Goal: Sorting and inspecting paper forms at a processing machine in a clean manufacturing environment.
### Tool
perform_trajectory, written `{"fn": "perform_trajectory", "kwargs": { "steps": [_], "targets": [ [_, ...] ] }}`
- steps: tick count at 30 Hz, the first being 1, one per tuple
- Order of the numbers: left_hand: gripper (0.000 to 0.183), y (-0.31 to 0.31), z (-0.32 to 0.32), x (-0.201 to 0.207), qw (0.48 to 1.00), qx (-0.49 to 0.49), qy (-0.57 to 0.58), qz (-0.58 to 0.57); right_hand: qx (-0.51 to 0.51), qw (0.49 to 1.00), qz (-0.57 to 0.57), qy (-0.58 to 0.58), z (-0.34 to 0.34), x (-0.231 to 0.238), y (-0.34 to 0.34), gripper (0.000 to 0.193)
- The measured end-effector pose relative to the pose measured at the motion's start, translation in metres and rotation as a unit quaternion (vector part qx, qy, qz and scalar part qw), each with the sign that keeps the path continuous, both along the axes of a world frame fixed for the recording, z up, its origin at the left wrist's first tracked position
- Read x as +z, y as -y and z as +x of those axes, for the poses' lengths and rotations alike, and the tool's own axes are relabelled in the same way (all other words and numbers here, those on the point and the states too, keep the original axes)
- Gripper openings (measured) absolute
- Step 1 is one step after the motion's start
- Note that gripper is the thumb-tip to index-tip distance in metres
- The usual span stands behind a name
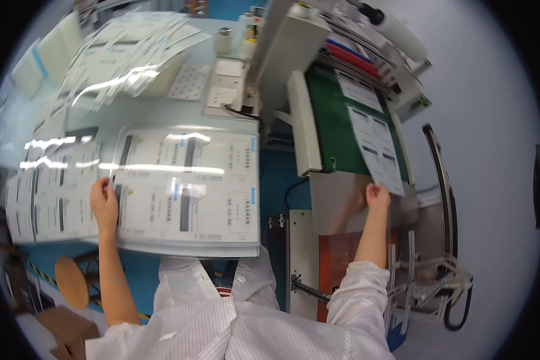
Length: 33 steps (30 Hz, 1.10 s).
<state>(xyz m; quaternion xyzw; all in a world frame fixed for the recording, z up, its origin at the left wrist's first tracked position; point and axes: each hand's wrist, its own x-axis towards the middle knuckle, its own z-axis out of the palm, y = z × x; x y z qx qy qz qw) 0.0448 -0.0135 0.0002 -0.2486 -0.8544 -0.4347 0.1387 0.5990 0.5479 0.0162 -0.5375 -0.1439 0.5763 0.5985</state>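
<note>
- Right hand (377, 196), right of centre: fingertips drawn together, pinching the lower end of a printed sheet (379, 147), which runs up onto the green belt (327, 129).
- Left hand (105, 204), left of centre: fingers curled at a sheet stack's (216, 180) left edge; grip, cannot tell.
- Both forearms reach up from the lower edge, spread apart.

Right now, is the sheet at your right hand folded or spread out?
Spread out: the sheet reaches from the green belt to the right hand, no fold visible.
</note>
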Motion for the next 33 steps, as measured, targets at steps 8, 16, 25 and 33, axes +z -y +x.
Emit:
{"fn": "perform_trajectory", "kwargs": {
  "steps": [8, 16, 25, 33],
  "targets": [
    [0.014, 0.002, 0.01, 0.011, 0.999, 0.051, -0.01, 0.006, 0.207, 0.859, 0.454, 0.114, -0.08, 0.138, 0.121, 0.022],
    [0.015, -0.002, 0.052, 0.049, 0.99, -0.061, -0.097, 0.081, 0.227, 0.788, 0.557, -0.131, -0.155, 0.245, 0.241, 0.049],
    [0.097, 0.007, 0.062, 0.078, 0.393, -0.433, 0.633, 0.507, 0.54, 0.614, 0.528, -0.23, -0.176, 0.18, 0.248, 0.025],
    [0.041, 0.056, 0.022, 0.06, 0.84, -0.156, 0.468, 0.227, 0.65, 0.747, 0.109, 0.084, -0.172, 0.027, 0.311, 0.009]
  ]
}}
